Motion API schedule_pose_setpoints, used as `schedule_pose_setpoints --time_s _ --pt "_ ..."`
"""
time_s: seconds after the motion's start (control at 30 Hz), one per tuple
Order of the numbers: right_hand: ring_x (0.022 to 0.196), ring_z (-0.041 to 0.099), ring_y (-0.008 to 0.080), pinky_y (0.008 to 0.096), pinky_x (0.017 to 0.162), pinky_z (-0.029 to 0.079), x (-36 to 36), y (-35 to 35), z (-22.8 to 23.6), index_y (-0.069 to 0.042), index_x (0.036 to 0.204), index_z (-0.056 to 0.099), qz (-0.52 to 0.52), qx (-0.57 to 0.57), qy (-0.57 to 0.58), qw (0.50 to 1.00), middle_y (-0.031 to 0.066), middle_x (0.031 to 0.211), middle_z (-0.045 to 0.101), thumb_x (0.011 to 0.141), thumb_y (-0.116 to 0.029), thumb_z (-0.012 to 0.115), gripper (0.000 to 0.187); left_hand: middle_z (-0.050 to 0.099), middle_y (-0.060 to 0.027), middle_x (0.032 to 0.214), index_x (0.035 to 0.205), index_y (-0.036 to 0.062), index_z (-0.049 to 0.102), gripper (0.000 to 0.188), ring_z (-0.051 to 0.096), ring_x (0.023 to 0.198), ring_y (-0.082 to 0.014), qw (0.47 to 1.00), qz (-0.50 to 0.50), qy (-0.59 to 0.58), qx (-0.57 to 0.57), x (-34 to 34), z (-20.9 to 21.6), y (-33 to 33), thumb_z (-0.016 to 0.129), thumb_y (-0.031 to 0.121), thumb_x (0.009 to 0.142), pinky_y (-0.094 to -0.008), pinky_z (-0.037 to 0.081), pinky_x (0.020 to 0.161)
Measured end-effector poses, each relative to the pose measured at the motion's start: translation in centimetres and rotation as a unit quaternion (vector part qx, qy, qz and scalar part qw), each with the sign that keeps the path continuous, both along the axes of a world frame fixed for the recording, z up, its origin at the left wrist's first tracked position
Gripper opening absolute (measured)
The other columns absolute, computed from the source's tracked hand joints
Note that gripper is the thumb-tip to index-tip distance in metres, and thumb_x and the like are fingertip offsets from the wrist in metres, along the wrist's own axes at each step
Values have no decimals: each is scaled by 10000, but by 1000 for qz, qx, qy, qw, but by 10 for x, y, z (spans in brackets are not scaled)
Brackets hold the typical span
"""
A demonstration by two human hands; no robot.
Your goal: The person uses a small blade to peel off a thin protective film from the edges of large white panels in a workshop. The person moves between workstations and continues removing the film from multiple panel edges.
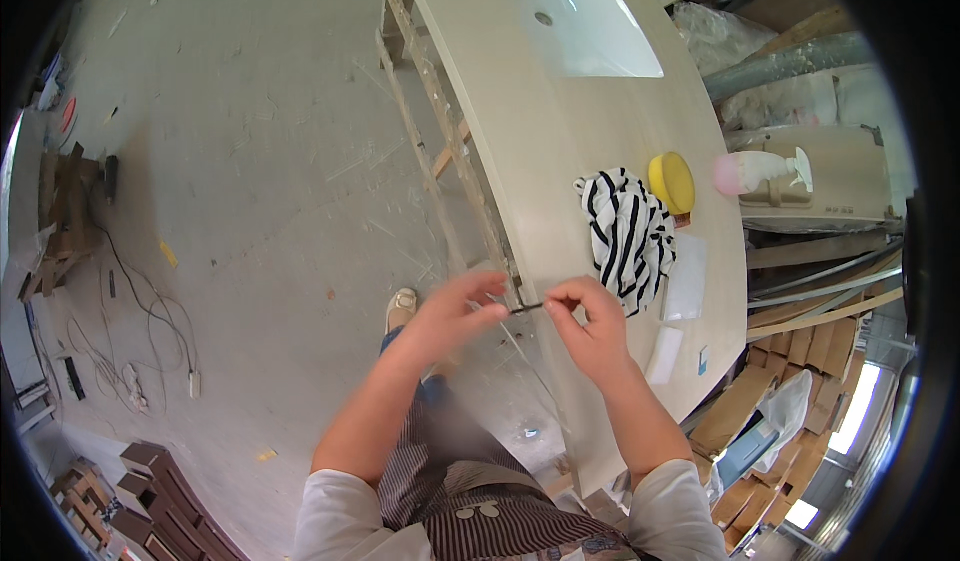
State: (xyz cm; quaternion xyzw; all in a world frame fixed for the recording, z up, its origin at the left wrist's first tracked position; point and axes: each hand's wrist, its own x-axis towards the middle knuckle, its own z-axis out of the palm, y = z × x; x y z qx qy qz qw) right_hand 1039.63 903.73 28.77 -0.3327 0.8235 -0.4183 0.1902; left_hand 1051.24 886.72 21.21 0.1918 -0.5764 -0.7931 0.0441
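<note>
A thin dark strip (527, 308), too small to identify, lies nearly level with its long axis running left to right, above the near edge of the bench (520, 151). Both hands meet there: the left hand (455, 316) pinches its left end, the right hand (592, 323) its right end, fingers curled. On the bench lie one striped cloth (628, 236) and one yellow sponge (671, 182).

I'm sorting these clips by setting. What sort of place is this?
Probably a countertop or stone workshop: a long pale countertop with a built-in basin rests on a rough wooden frame, and the dusty concrete floor carries cables and wood offcuts.
</note>
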Motion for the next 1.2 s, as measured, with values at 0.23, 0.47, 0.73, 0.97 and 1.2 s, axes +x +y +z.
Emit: schedule_pose_setpoints --time_s 0.23,0.47,0.73,0.97,1.2 --pt "919 609 241 352 802 502 -59 -55 -22 -47 947 698 4 30 73 997 69 943 662 843 -51 715 105 610 30 711 920 8 665 157 532 651 -44 992 62 -111 -6 -49 -13 -14 667 159 965 -215 442 604" --pt "923 577 307 409 818 490 -100 -107 -43 -72 887 706 1 7 131 991 79 959 625 792 -52 729 100 550 26 659 914 2 647 143 452 605 -48 963 148 -76 -211 -99 -17 -48 637 132 973 -232 393 546" --pt "901 598 303 401 785 509 -135 -156 -46 -43 843 713 6 -11 159 987 102 904 633 795 -44 706 49 530 -6 634 916 12 655 123 436 573 -73 918 192 -83 -338 -136 -8 -91 651 129 952 -263 388 530" --pt "853 613 279 374 742 516 -138 -164 -54 -1 832 687 1 -36 126 991 113 875 626 780 -13 700 55 577 -75 692 914 11 666 123 514 632 -177 909 196 -79 -360 -144 -9 -99 650 132 935 -310 435 590" --pt "861 611 293 378 743 512 -126 -144 -59 0 826 671 21 -61 141 988 116 894 635 766 2 698 66 579 -82 705 912 11 671 112 518 647 -178 908 178 -82 -370 -128 -6 -82 662 123 921 -314 443 600"
